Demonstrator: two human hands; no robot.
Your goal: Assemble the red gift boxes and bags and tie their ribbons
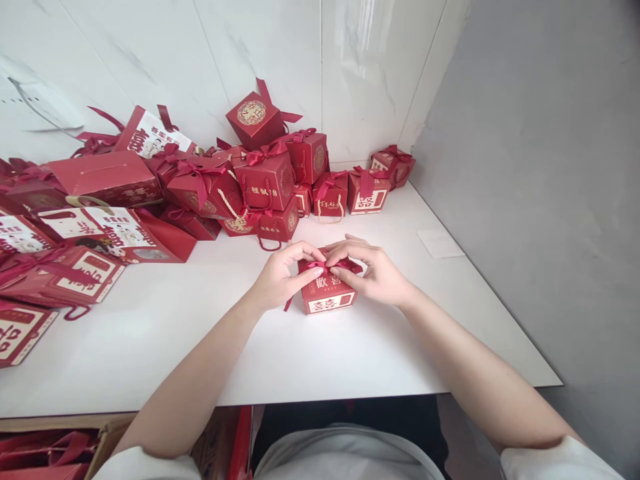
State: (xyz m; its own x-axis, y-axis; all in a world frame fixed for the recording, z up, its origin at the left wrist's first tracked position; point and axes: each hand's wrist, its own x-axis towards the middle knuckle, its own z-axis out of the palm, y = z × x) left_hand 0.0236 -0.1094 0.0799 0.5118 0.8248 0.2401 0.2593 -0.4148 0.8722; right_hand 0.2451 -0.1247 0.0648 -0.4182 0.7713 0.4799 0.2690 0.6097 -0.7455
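Observation:
A red gift box (327,293) with white and gold lettering stands on the white table in front of me. A dark red ribbon (353,266) is gathered in a bow on its top. My left hand (287,275) pinches the ribbon from the left, thumb and forefinger pressed together at the knot. From the right, my right hand (367,268) pinches the same ribbon close beside it. Both hands touch the top of the box, and their fingers partly hide the knot. One ribbon end hangs down at the box's left side.
Several red gift boxes (265,177) with ribbons and cords are piled along the tiled wall. More bags and boxes (85,273) lie at the left. A white paper slip (440,243) is on the table (400,353) at right. Below the left edge sits a cardboard box (107,433).

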